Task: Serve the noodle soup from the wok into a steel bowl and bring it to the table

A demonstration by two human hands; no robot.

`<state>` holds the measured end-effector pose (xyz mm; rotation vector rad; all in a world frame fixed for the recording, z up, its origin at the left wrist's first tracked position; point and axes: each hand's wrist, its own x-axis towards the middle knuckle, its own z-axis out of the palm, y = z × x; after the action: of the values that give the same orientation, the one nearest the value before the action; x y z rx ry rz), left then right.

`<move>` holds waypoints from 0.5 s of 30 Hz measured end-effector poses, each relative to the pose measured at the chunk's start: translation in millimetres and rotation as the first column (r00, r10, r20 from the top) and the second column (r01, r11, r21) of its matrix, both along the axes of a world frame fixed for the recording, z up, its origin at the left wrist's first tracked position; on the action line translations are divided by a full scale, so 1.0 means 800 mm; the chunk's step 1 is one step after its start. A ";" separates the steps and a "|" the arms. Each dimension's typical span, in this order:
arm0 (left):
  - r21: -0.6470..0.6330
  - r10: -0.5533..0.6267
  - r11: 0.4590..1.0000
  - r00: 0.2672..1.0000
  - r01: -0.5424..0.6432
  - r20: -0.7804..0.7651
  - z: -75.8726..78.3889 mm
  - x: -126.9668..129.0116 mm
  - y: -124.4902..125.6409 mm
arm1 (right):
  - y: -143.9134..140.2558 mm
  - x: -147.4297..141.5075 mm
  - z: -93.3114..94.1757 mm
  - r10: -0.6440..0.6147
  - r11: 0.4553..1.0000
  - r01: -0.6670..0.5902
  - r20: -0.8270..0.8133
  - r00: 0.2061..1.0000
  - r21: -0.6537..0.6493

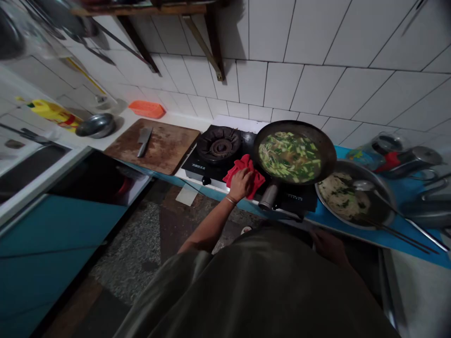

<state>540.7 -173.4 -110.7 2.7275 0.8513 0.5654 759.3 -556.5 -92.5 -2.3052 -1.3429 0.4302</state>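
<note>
Head view: left hand [241, 184] presses red cloth [244, 172] beside wok handle [269, 195].

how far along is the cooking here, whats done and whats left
Looks done: the cleaver lies idle on the cutting board, and the wok holds broth with noodles and chopped greens. A metal bowl beside it already holds some food and a ladle. In hand: the left hand rests on a red cloth by the wok handle. Left, probably: moving the wok's contents out.
</note>
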 end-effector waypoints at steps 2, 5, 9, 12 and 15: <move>0.030 -0.138 0.990 0.988 0.140 -0.074 0.010 0.014 0.019 | 0.019 -0.013 0.002 0.045 0.999 -0.045 -0.010 0.999 -0.002; 0.030 -0.254 0.963 0.939 0.268 -0.234 0.019 0.017 0.041 | 0.042 -0.036 0.005 0.085 0.996 -0.085 -0.017 0.996 -0.002; 0.035 -0.317 0.938 0.897 0.344 -0.308 0.011 -0.035 0.049 | 0.055 -0.066 0.000 0.082 0.997 -0.082 -0.043 0.996 -0.003; 0.091 -0.263 0.952 0.935 0.291 -0.238 0.004 -0.080 0.047 | 0.055 -0.081 -0.014 0.061 0.998 -0.062 -0.081 0.995 -0.020; 0.107 -0.214 0.968 0.970 0.226 -0.119 0.009 -0.079 0.039 | 0.057 -0.090 -0.025 0.115 0.992 -0.122 -0.130 0.985 -0.044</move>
<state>477.3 -142.5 -103.3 2.9328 0.5401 0.4418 687.5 -511.0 -112.4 -2.2050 -1.4253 0.6466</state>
